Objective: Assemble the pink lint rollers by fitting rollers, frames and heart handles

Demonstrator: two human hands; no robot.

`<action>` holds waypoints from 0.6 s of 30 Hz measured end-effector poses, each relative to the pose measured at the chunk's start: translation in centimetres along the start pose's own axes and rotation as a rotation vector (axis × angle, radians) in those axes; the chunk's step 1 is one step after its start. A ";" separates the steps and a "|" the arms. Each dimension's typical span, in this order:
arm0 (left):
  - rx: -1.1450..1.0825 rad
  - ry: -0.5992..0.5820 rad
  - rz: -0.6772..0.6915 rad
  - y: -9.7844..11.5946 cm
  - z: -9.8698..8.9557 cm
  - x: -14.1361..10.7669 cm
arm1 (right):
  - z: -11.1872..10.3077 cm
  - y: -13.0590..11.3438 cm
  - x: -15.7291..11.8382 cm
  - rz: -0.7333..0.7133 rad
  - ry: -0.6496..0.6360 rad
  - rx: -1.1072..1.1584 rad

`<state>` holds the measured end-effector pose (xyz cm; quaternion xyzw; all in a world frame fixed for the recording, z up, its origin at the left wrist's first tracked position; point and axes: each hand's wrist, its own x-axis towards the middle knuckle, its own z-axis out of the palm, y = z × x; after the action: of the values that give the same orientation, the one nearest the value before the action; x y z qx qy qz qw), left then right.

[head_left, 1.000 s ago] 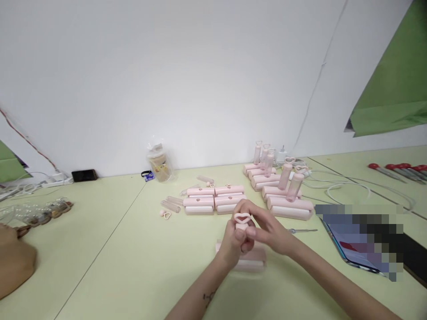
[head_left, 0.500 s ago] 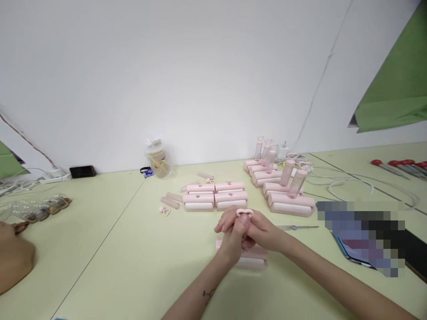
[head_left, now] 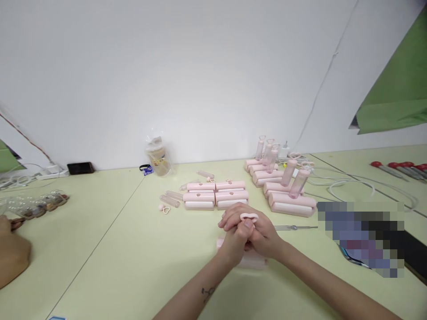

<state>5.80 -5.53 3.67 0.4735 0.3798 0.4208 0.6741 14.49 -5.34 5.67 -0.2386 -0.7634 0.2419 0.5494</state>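
Note:
My left hand (head_left: 235, 240) and my right hand (head_left: 263, 231) are clasped together, fingers wrapped round a pink piece with a heart-shaped loop (head_left: 249, 217) that sticks out on top. The rest of that piece is hidden between the palms. Below the hands, partly covered by them, lies a pink and white roller case (head_left: 251, 261). Beyond them, several pink cases (head_left: 199, 197) lie in two rows. On the right, more cases (head_left: 292, 203) stand with upright clear pink tubes (head_left: 299, 183) on them.
Loose clear tubes (head_left: 169, 201) and a heart-loop cap (head_left: 166, 210) lie left of the cases. A metal tool (head_left: 293, 227) is right of my hands. White cables (head_left: 350, 181), red-handled tools (head_left: 395, 165) and a bagged cup (head_left: 159, 158) lie farther off. Another person's hand (head_left: 13, 253) is at left.
My clasped hands have shifted slightly right, and my right hand has closed further over the piece. The heart loop has moved a little right and down with them.

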 end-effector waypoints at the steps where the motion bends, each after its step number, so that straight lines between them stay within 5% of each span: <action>1: -0.004 -0.003 -0.005 0.0 0.0 0.0 | 0.0 0.0 0.0 0.016 0.002 -0.001; 9: -0.060 -0.074 0.057 -1.2 -0.6 0.6 | -0.1 0.4 -0.8 0.157 -0.035 -0.024; 18: -0.045 -0.542 0.095 -2.3 -1.5 3.0 | -3.3 -0.4 1.9 0.336 -0.415 0.044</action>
<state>6.02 -2.73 0.78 0.5709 0.1535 0.3183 0.7411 17.09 -4.10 8.29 -0.2951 -0.8038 0.3900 0.3386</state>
